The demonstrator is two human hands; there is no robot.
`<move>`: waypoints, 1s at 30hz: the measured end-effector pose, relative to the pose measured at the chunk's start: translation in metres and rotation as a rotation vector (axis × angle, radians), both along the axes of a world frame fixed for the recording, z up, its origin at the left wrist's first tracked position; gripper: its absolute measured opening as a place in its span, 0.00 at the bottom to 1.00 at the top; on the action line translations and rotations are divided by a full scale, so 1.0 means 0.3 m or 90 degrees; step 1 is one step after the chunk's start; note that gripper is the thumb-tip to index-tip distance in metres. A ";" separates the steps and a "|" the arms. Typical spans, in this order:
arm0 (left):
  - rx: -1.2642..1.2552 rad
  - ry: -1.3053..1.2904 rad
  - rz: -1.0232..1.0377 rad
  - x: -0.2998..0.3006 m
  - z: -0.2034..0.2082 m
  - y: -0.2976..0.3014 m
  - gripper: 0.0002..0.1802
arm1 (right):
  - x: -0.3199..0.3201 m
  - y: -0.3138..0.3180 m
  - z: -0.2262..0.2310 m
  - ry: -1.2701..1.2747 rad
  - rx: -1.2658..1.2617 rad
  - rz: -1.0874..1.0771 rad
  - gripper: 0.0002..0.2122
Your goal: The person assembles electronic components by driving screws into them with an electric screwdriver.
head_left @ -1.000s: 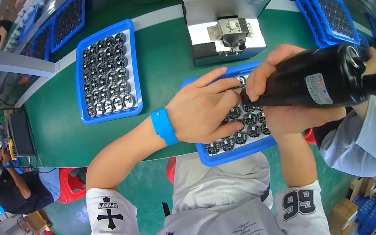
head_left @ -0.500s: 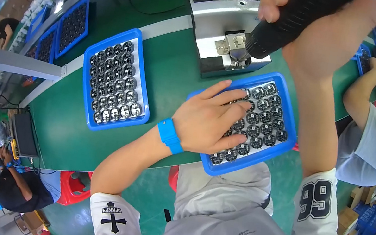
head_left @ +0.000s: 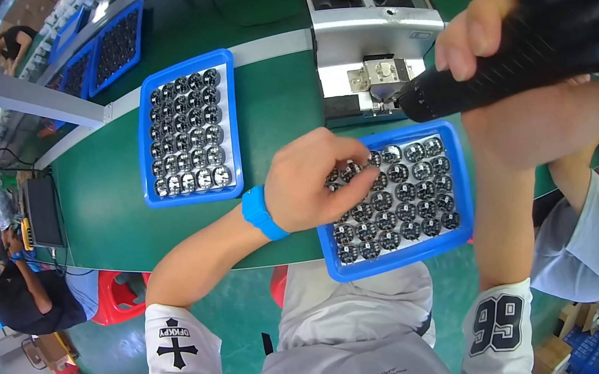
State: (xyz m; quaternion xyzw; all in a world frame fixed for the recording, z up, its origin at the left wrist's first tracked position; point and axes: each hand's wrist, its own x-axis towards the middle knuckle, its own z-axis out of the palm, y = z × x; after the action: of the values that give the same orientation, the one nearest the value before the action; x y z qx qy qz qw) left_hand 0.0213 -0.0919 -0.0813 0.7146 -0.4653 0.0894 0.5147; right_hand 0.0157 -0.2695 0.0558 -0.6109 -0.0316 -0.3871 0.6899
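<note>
My right hand (head_left: 511, 118) wraps round a black electric screwdriver (head_left: 519, 65), whose nose end points down and left beside the metal block of a silver bench machine (head_left: 369, 31). The bit at its tip is not clearly visible. My left hand (head_left: 312, 181), with a blue wristband, is over the left part of the near blue tray (head_left: 395, 269). Its thumb and forefinger curl toward each other above shiny black round parts (head_left: 407, 191) set in rows. The other fingers are hidden, and whether they hold a part cannot be made out.
Left of the machine lies a second blue tray (head_left: 234, 166) with similar parts on the green table (head_left: 94, 211). More filled trays (head_left: 118, 40) stand beyond a white rail. People sit at the left and right, and a red stool (head_left: 118, 299) is at lower left.
My left hand has drawn back leftward, its spread fingers now curled. My right hand and the screwdriver have swung right, with the tool tilted flatter and its nose slightly lower.
</note>
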 end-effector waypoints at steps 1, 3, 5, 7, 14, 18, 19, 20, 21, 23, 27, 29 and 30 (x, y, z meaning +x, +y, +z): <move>0.009 0.042 0.041 0.000 0.016 -0.001 0.19 | -0.016 -0.019 0.007 -0.007 0.000 0.009 0.46; -0.009 0.043 0.052 0.009 0.043 -0.018 0.21 | -0.052 -0.015 0.019 -0.020 -0.001 0.026 0.46; -0.018 0.043 0.024 0.008 0.095 -0.030 0.20 | -0.069 -0.017 0.028 -0.029 0.001 0.047 0.46; -0.031 0.058 0.020 -0.008 0.118 -0.043 0.17 | -0.072 -0.023 0.029 -0.038 0.005 0.072 0.47; -0.020 0.051 0.079 -0.034 0.169 -0.045 0.07 | -0.111 -0.067 0.043 -0.070 0.004 0.155 0.49; 0.004 0.020 0.098 -0.047 0.189 -0.025 0.06 | -0.142 -0.053 0.030 -0.086 0.011 0.216 0.50; 0.015 0.018 0.097 -0.056 0.197 -0.025 0.06 | -0.155 -0.079 0.034 -0.088 0.010 0.226 0.51; 0.027 0.016 0.096 -0.063 0.200 -0.026 0.06 | -0.158 -0.060 0.029 -0.088 0.010 0.235 0.51; 0.028 0.018 0.093 -0.066 0.197 -0.030 0.06 | -0.173 -0.079 0.023 -0.088 0.009 0.244 0.51; 0.029 -0.025 0.099 -0.072 0.196 -0.032 0.07 | -0.195 -0.091 0.016 -0.087 0.012 0.267 0.52; 0.014 -0.044 0.090 -0.079 0.178 -0.038 0.09 | -0.220 -0.092 -0.011 -0.081 0.021 0.320 0.54; -0.019 -0.054 0.056 -0.078 0.166 -0.048 0.12 | -0.235 -0.103 -0.016 -0.075 0.019 0.340 0.55; -0.020 -0.049 0.054 -0.073 0.166 -0.055 0.12 | -0.248 -0.104 -0.017 -0.072 0.017 0.350 0.55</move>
State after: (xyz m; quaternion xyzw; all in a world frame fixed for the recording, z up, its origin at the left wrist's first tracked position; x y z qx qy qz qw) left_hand -0.0005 -0.1084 -0.0314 0.7213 -0.4528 0.1461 0.5033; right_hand -0.0588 -0.3005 0.0506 -0.5477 -0.2294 -0.2188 0.7743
